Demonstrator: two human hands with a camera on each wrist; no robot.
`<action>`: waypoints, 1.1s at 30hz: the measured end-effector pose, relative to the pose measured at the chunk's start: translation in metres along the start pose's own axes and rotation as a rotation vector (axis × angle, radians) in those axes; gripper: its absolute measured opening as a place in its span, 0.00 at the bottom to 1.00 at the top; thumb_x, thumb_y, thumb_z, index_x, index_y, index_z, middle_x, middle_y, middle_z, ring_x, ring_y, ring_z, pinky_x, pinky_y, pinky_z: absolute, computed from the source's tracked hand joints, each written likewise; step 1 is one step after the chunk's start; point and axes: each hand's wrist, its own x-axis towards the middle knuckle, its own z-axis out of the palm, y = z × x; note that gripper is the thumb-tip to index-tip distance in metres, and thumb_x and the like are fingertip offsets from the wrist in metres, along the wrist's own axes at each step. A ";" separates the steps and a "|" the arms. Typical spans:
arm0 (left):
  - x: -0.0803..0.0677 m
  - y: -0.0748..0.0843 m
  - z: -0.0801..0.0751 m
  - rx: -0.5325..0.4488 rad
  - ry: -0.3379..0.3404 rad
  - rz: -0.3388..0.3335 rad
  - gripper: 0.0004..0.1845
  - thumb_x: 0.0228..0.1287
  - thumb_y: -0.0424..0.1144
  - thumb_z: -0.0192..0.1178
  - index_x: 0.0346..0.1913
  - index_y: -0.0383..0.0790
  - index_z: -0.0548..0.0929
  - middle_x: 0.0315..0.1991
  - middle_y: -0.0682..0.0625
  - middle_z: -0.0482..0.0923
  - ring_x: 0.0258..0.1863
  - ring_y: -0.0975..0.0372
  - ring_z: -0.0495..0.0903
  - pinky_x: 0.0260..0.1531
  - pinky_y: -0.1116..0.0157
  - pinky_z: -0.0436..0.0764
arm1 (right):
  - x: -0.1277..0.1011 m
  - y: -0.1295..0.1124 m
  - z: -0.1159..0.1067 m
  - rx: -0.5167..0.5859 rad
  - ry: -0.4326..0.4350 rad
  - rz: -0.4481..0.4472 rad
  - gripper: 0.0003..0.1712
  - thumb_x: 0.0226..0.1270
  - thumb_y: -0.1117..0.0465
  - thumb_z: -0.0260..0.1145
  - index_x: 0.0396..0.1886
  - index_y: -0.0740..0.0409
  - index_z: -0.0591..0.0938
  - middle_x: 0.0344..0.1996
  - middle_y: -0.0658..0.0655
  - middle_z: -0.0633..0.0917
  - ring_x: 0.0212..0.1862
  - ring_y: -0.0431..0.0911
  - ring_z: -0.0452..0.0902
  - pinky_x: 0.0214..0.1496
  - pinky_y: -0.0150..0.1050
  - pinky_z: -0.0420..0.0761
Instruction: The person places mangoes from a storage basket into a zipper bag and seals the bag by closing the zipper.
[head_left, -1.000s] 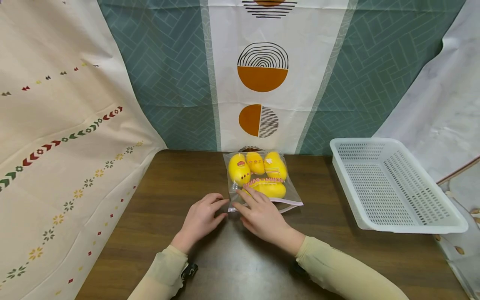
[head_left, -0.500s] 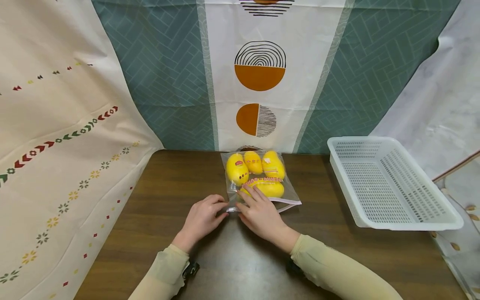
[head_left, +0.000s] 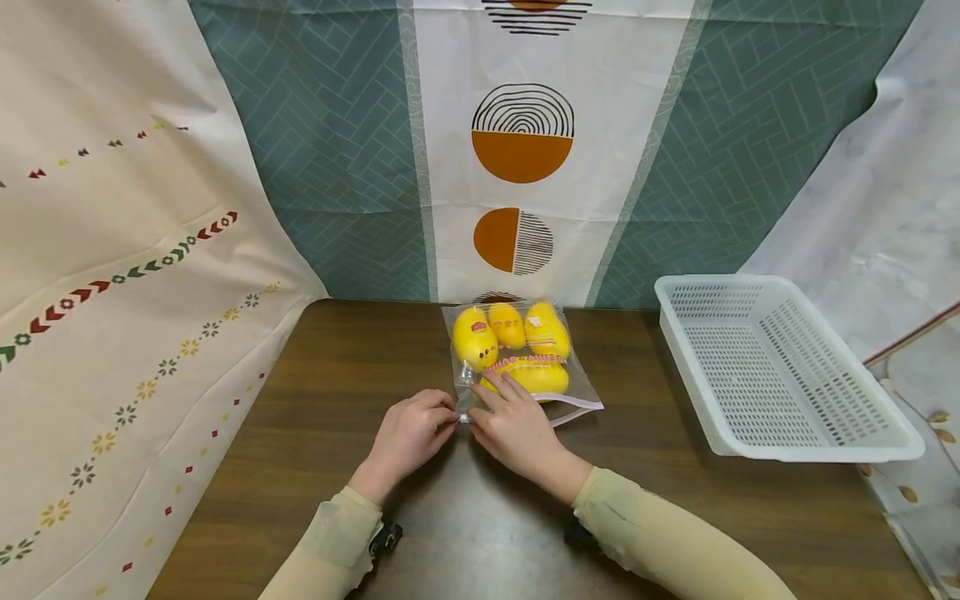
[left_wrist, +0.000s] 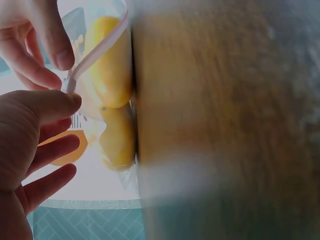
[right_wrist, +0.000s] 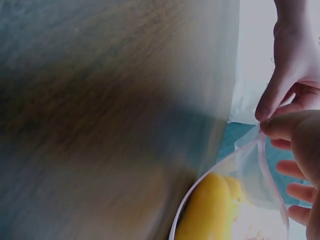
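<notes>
A clear zip bag (head_left: 587,385) with pink print lies on the table, holding several yellow mangoes (head_left: 475,337). Its mouth faces the person, and the pale zip strip (left_wrist: 102,47) gapes apart along its right part. My left hand (head_left: 411,431) pinches the bag's left corner between thumb and forefinger. Close beside it, my right hand (head_left: 519,431) pinches the zip edge at the same corner with its thumb and forefinger, other fingers spread over the bag. In the right wrist view a mango (right_wrist: 207,207) shows through the open mouth.
A white perforated plastic basket (head_left: 918,450) stands on the right of the brown wooden table (head_left: 300,417). Patterned cloths hang at the back (head_left: 345,167) and on the left (head_left: 150,275).
My left fingertips have closed onto the bag's corner, where they were spread a little before. The right hand has shifted slightly left along the edge. The mangoes stay put.
</notes>
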 end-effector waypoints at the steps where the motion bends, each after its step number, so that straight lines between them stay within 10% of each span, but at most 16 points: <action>1: 0.000 0.000 0.000 -0.002 0.003 0.004 0.09 0.53 0.34 0.84 0.35 0.42 0.94 0.40 0.54 0.85 0.37 0.62 0.84 0.36 0.64 0.87 | 0.001 0.000 0.001 -0.001 0.003 -0.003 0.12 0.63 0.53 0.81 0.43 0.52 0.93 0.57 0.58 0.88 0.69 0.58 0.77 0.70 0.55 0.77; 33: 0.001 -0.002 0.000 0.001 -0.031 0.015 0.09 0.54 0.36 0.84 0.33 0.45 0.92 0.41 0.54 0.85 0.38 0.61 0.83 0.35 0.62 0.87 | 0.004 -0.004 0.014 -0.056 0.021 -0.031 0.07 0.61 0.55 0.82 0.36 0.51 0.94 0.47 0.52 0.91 0.62 0.53 0.84 0.62 0.49 0.82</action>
